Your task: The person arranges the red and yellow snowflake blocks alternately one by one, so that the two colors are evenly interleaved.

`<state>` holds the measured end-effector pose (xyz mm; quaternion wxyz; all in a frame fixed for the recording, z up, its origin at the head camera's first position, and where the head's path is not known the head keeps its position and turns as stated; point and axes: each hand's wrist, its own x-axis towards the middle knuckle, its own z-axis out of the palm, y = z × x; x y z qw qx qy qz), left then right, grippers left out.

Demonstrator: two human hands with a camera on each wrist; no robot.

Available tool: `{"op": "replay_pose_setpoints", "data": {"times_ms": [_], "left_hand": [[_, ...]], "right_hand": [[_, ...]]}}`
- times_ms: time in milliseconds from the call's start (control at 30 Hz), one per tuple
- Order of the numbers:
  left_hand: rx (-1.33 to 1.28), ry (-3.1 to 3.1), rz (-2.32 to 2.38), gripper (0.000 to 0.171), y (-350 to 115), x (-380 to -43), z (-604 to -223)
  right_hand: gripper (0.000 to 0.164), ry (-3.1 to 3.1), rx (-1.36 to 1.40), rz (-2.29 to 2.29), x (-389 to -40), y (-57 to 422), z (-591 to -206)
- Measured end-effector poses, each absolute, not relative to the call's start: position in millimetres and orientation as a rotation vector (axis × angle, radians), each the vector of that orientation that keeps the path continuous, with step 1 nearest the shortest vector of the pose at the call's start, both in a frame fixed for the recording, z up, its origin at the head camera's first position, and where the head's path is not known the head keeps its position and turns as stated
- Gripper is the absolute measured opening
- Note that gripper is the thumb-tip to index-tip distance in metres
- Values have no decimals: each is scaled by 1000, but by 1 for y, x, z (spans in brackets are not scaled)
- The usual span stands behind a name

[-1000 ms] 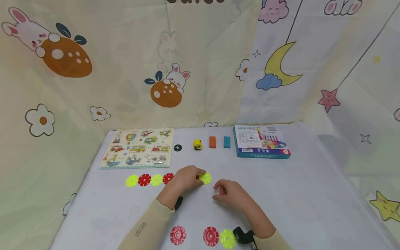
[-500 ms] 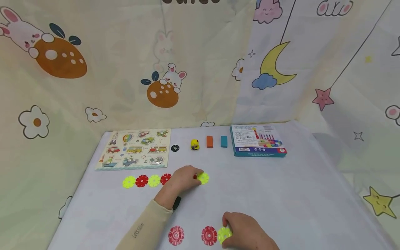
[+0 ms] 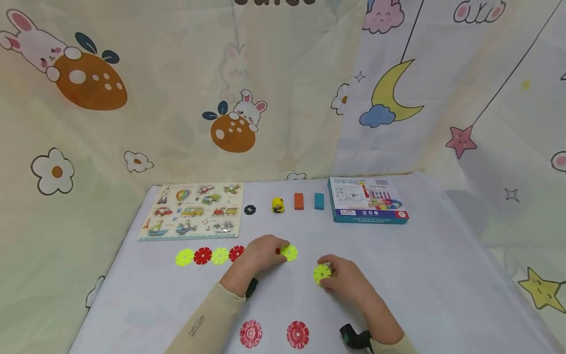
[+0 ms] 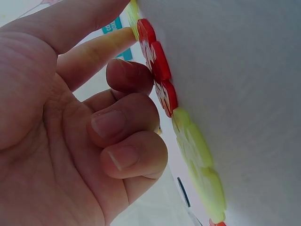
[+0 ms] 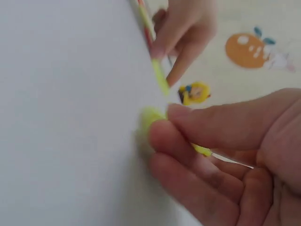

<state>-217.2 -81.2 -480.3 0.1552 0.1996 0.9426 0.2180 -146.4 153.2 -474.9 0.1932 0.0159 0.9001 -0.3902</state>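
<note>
A row of notched plastic snowflake discs, yellow and red by turns, runs across the white table in the head view, from a yellow disc point(image 3: 184, 257) past a red disc point(image 3: 203, 255). My left hand point(image 3: 262, 255) covers part of the row; thumb and index finger pinch the rim of the yellow disc point(image 3: 290, 252) at its right end, the other fingers loosely curled. To the right, my right hand point(image 3: 349, 280) holds another yellow disc point(image 3: 321, 274) between thumb and fingers, apart from the row. In the right wrist view that disc point(image 5: 151, 117) is blurred and partly hidden by fingers.
Two red discs point(image 3: 250, 334) lie at the near side. Along the back are a picture puzzle board point(image 3: 190, 211), a black round chip point(image 3: 249, 210), a yellow toy figure point(image 3: 277, 205), an orange block point(image 3: 298, 201), a blue block point(image 3: 319, 201) and a flat box point(image 3: 368, 200).
My right hand went down to the near yellow disc beside the red ones, took hold of it and carried it away toward the row. The left hand has stayed at the row's end.
</note>
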Motion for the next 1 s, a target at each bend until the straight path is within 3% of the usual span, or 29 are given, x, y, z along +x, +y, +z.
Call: {"op": "replay_pose_setpoints", "data": {"times_ms": [300, 1000], "left_hand": [[603, 2700, 627, 42, -79, -218, -479], [624, 2705, 605, 41, -82, -218, -480]], "right_hand": [[45, 2684, 72, -1064, -197, 136, -483], [45, 2756, -67, -966, -191, 129, -492]]}}
